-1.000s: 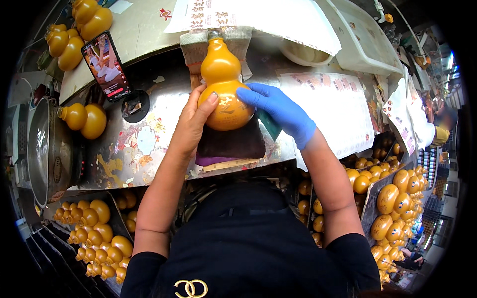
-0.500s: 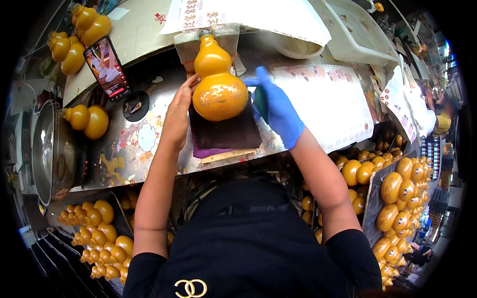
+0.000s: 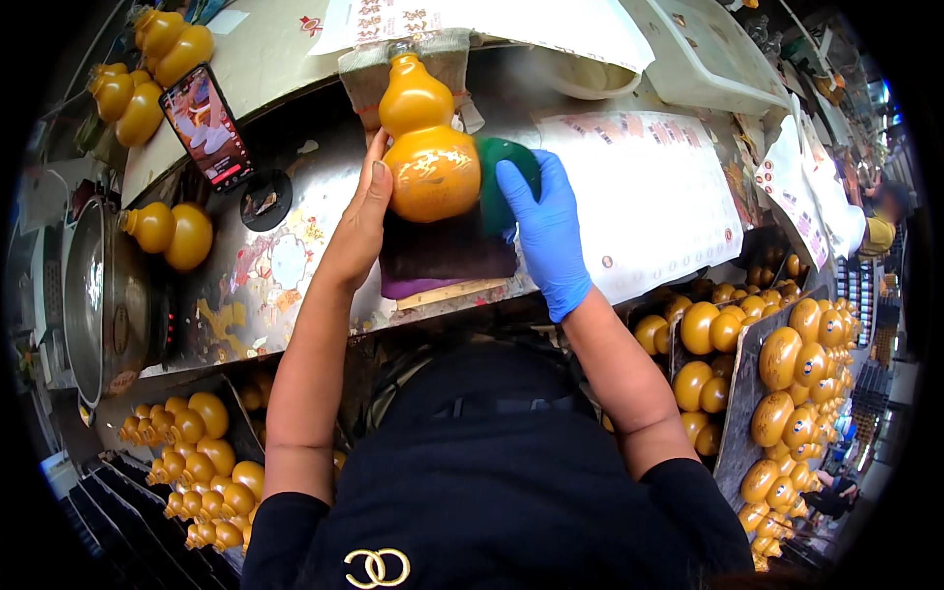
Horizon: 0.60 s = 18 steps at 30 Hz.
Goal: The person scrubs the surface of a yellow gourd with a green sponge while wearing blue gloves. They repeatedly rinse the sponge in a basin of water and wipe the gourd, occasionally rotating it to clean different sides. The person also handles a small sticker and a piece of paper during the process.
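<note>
A glossy amber gourd-shaped bottle (image 3: 429, 147) lies with its clear neck pointing away from me, its lower bulb over a dark pad (image 3: 447, 251). Gold and pale markings cover the facing side of that bulb. My bare left hand (image 3: 363, 216) holds the bottle along its left side, thumb toward me, other fingers partly hidden behind it. In a blue glove, my right hand (image 3: 547, 226) grips a flat dark green pad (image 3: 506, 177) against the bulb's right side. A folded greyish cloth (image 3: 433, 64) lies under the neck.
Printed white sheets (image 3: 639, 206) spread over the metal table at right. A phone (image 3: 206, 128) stands upright at left, near more gourd bottles (image 3: 177, 234) and a metal pan (image 3: 93, 295). A white plastic tub (image 3: 713, 69) sits far right. Racks of gourd bottles (image 3: 703, 329) flank me.
My right hand has turned, bringing the green pad into fuller view against the bottle. The bottle has shifted slightly away and left, with my left hand following its side.
</note>
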{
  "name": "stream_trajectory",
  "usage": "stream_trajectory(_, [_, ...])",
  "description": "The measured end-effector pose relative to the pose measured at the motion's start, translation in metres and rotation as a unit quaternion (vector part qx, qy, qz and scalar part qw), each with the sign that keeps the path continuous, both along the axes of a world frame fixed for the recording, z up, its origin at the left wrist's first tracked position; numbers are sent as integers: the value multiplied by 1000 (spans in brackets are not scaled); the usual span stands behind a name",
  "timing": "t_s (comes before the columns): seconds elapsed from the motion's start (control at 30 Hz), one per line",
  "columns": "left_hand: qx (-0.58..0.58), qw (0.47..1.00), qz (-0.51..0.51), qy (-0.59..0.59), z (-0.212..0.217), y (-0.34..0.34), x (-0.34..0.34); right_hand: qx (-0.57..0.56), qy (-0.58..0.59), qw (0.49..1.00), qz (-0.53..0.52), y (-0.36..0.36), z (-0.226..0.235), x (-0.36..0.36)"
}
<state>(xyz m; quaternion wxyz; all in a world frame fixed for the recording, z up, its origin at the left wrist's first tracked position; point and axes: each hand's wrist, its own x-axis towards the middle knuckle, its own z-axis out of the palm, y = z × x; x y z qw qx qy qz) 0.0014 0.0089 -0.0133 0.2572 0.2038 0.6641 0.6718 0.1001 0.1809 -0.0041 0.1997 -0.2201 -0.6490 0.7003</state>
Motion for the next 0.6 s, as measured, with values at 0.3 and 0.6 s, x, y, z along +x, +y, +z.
stream_trajectory(0.3, [58, 997, -25, -45, -6, -4, -8, 631, 273, 723, 65, -23, 10, 5])
stream_trajectory(0.6, [17, 995, 13, 101, -18, -6, 1, 265, 88, 943, 183, -18, 39, 16])
